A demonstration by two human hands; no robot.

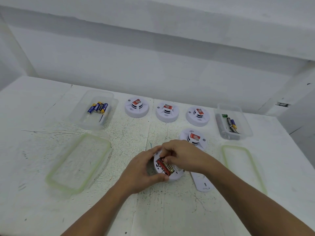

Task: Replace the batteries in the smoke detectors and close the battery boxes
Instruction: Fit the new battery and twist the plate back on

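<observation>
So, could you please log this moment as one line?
left hand: holds open detector | right hand: on batteries | cover: off

Both hands, left (141, 171) and right (180, 155), grip an upturned round white plastic smoke detector (167, 169) with red and gold batteries (165, 166) exposed, at the white worktop's (34, 167) six o'clock.

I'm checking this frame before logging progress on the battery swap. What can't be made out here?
- Head view: right hand covers the top ends of the batteries in the open detector, so seating is unclear.
- Left hand hides the detector's left rim.
- Battery labels in the left box and right box: too small to read.
- Backs of the four upright detectors: face down.
</observation>
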